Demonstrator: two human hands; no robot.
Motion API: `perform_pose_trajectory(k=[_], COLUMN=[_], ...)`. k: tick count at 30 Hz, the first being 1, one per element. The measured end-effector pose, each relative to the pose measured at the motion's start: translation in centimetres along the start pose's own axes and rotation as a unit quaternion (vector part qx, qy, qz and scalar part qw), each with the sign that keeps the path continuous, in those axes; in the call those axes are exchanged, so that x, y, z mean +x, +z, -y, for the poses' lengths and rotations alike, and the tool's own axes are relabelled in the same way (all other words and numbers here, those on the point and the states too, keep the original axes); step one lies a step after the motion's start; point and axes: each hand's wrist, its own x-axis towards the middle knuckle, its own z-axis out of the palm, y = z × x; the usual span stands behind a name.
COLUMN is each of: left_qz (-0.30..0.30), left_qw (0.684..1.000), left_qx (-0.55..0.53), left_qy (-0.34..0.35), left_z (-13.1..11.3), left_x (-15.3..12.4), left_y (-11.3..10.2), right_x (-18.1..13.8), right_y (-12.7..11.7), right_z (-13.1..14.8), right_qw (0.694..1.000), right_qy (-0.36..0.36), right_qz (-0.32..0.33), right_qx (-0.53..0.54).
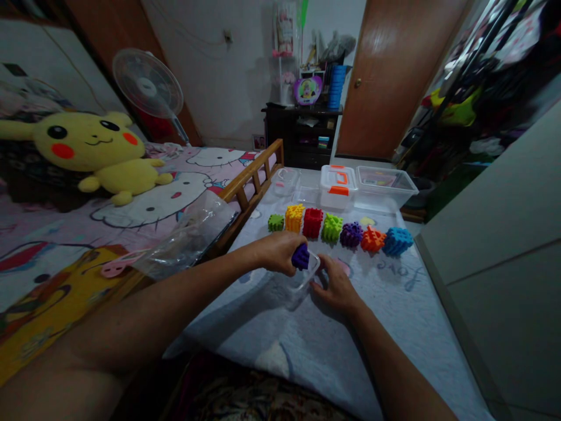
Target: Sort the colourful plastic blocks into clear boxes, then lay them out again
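Observation:
My left hand (pixel 280 252) is closed around a purple toy block (pixel 300 256), holding it over a small clear plastic container (pixel 302 279) on the grey blanket. My right hand (pixel 335 282) grips the right edge of that container with bent fingers. Beyond the hands runs a row of interlocking blocks: a small green block (pixel 276 222), yellow block (pixel 294 217), red block (pixel 312 222), lime block (pixel 332 227), purple block (pixel 351 234), orange block (pixel 372 239) and blue block (pixel 398 241).
Behind the row stand a white box with orange latches (pixel 336 186) and clear plastic tubs (pixel 384 187). A crumpled clear bag (pixel 193 234) lies on the wooden bed rail (pixel 245 187) at left. A yellow plush toy (pixel 96 152) and a fan (pixel 148 85) are on the bed side.

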Motion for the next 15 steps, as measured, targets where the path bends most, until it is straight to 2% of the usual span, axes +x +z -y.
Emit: perform_pose_trajectory(k=[4, 8, 15], left_qz=[0.010, 0.019, 0.030], left_qw=[0.998, 0.997, 0.993], left_qx=[0.036, 0.016, 0.044], left_qy=[-0.054, -0.074, -0.106], left_z=[-1.5, -2.1, -2.0], left_x=[-0.5, -1.0, -0.3], left_y=[0.7, 1.9, 2.9], right_x=[-0.2, 0.1, 0.2], right_y=[-0.2, -0.3, 0.2], right_z=[1.0, 1.5, 1.6], right_qw=[0.999, 0.998, 0.999], right_qy=[0.004, -0.005, -0.004], right_qz=[0.036, 0.056, 0.042], right_qx=[0.015, -0.008, -0.031])
